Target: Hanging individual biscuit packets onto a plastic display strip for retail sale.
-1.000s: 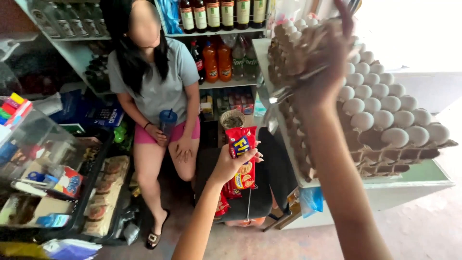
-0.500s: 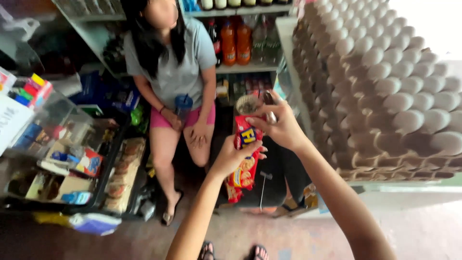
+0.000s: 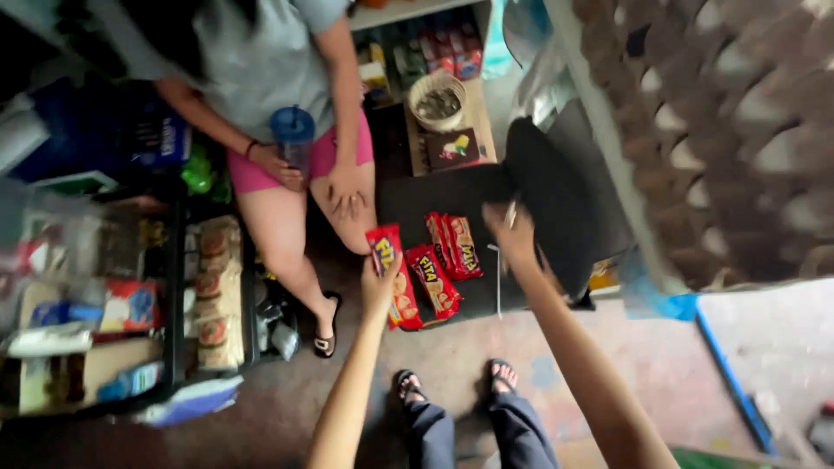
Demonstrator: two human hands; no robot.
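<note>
My left hand [image 3: 380,282] grips a hanging strip of red snack packets [image 3: 398,287] near its top. More red packets [image 3: 453,247] of the same strip lie spread on a black seat [image 3: 556,200] just right of it. My right hand [image 3: 512,233] is closed around a thin pale tool [image 3: 510,214], blurred, at the right edge of the packets. A thin line [image 3: 498,282] hangs below that hand. My sandalled feet [image 3: 452,382] stand under both arms.
A person in a grey top and pink shorts sits at the upper left, holding a blue cup [image 3: 294,132]. A rack of packaged snacks [image 3: 213,295] fills the left. Stacked egg trays [image 3: 738,130] rise on the right. A round basket [image 3: 437,100] stands behind the seat.
The view has tilted down to the floor. Both hands have dropped from beside the egg trays to the black seat, and the packet strip now spreads over it.
</note>
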